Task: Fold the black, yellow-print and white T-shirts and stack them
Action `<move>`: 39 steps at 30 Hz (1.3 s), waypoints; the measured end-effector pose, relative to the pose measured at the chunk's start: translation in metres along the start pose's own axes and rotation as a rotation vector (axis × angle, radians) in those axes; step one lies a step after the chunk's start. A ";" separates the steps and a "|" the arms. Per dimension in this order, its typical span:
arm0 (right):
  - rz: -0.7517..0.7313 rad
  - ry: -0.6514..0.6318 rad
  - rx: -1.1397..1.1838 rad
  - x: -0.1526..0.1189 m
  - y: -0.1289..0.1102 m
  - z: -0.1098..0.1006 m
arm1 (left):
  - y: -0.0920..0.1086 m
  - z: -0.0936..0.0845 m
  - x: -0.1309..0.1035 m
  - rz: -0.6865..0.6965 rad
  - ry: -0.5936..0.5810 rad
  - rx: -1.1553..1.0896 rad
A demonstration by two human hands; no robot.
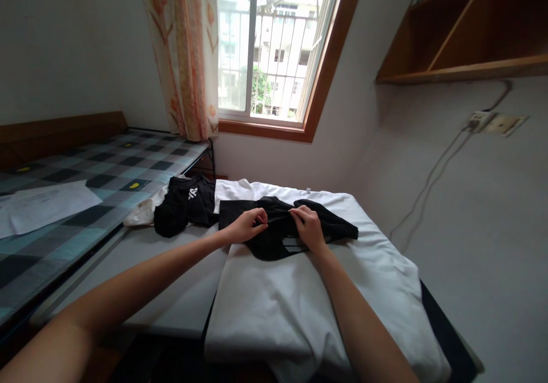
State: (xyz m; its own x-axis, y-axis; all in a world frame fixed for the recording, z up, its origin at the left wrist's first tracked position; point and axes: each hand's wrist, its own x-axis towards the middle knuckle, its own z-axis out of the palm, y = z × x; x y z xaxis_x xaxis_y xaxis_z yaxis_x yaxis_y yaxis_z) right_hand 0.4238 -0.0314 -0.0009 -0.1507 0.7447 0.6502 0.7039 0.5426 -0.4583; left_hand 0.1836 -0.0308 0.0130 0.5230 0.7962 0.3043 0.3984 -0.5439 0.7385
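A black garment [274,246] with a white striped patch lies loosely spread on the white bedding. My left hand [245,227] is over its left part, fingers curled and thumb and forefinger meeting in a pinch at the cloth. At the middle of the garment, my right hand [309,228] pinches a fold between thumb and fingertips. One narrow end of the garment points right, towards the wall. The exact kind of garment cannot be made out from its crumpled shape.
Left of the garment lies a bundled black piece of clothing [184,206] with a white print, beside whitish cloth [141,212]. White bedding [274,309] covers the surface. Papers [51,203] rest on a checked mattress [111,166]. A wooden shelf [462,69] juts from the right wall.
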 end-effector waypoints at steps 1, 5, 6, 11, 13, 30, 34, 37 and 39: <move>0.044 0.085 0.057 0.002 0.001 -0.002 | 0.002 0.002 0.000 -0.010 0.010 -0.022; 0.304 0.484 0.190 0.009 0.017 -0.011 | -0.001 0.008 0.002 -0.102 0.014 -0.041; 0.378 0.575 0.192 0.010 0.025 -0.013 | -0.004 0.010 0.003 -0.129 -0.011 -0.048; 0.659 0.871 0.172 0.005 0.078 -0.027 | -0.010 0.013 0.004 -0.190 -0.145 -0.192; 0.683 0.885 0.144 0.000 0.093 -0.033 | -0.008 0.011 0.004 -0.192 -0.153 -0.260; 0.946 0.745 0.006 0.001 0.104 -0.071 | 0.026 -0.061 -0.007 0.053 0.063 0.005; 1.080 0.809 -0.035 -0.006 0.109 -0.078 | 0.027 -0.082 -0.018 0.038 -0.153 0.148; 1.095 0.919 -0.186 -0.008 0.095 -0.075 | 0.029 -0.076 -0.025 -0.105 -0.581 0.117; 0.929 0.948 -0.313 -0.006 0.081 -0.072 | 0.025 -0.068 -0.024 -0.182 -0.689 0.072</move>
State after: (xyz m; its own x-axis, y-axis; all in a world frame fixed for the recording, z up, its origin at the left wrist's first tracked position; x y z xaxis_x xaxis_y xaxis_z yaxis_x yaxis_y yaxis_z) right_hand 0.5317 -0.0199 0.0018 0.9012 0.1643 0.4012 0.4294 -0.2120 -0.8779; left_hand 0.1299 -0.0453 0.0650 0.7911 0.5402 -0.2870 0.5609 -0.4536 0.6925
